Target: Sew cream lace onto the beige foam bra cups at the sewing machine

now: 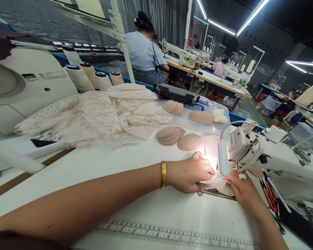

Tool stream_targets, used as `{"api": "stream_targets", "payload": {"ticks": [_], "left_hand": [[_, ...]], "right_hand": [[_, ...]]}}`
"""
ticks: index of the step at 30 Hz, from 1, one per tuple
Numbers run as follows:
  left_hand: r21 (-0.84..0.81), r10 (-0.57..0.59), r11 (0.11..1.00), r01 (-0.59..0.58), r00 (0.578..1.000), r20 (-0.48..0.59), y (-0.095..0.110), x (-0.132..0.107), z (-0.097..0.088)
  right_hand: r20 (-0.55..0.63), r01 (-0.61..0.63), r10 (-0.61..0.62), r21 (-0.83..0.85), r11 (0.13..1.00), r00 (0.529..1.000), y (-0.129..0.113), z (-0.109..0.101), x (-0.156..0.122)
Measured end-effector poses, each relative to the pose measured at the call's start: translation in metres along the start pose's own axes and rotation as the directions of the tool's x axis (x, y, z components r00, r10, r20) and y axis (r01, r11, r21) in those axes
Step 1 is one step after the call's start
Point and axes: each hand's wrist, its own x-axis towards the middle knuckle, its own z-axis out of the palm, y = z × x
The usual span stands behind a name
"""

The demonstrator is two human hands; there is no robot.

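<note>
My left hand (pixel 189 173), with a gold bangle at the wrist, rests on the white table (pixel 120 194). Its fingers curl down onto a pale fabric piece (pixel 219 185) lying under the sewing machine's needle area. My right hand (pixel 243 191) presses the same piece from the near right side, fingers flat and close together. A small lamp (pixel 222 158) on a bendy neck lights the spot brightly. The white sewing machine (pixel 271 152) stretches off to the right.
Stacks of beige round pads (pixel 170 134) and a heap of cream lace (pixel 99 114) lie beyond my hands. Red-handled scissors (pixel 270 192) lie right of the needle. Thread cones (pixel 94 76) stand at the back left. Other people sit at machines (pixel 143 52) further away.
</note>
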Motion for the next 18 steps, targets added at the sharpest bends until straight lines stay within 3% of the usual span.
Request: {"api": "stream_targets", "payload": {"ticks": [3,6,9,12,18], "left_hand": [[0.003,0.02,1.0,-0.02,0.998,-0.067,-0.004,0.004,0.006],[0.011,0.034,0.999,-0.034,0.995,-0.099,-0.007,0.007,0.009],[0.017,0.051,0.999,-0.05,0.992,-0.119,-0.011,0.009,0.01],[0.028,0.056,0.998,-0.053,0.991,-0.125,-0.017,0.01,0.012],[0.033,0.053,0.998,-0.049,0.985,-0.166,-0.023,0.012,0.017]], "right_hand": [[0.151,-0.044,0.016,0.183,0.982,0.988,-0.003,-0.012,0.002],[0.118,-0.055,0.018,0.314,0.948,0.993,-0.003,-0.01,0.005],[0.008,-0.047,0.046,0.23,0.972,0.999,-0.003,0.006,0.006],[-0.018,-0.021,0.022,0.068,0.997,1.0,-0.002,0.021,0.006],[-0.057,0.01,-0.015,-0.087,0.996,0.998,-0.001,0.022,0.007]]}}
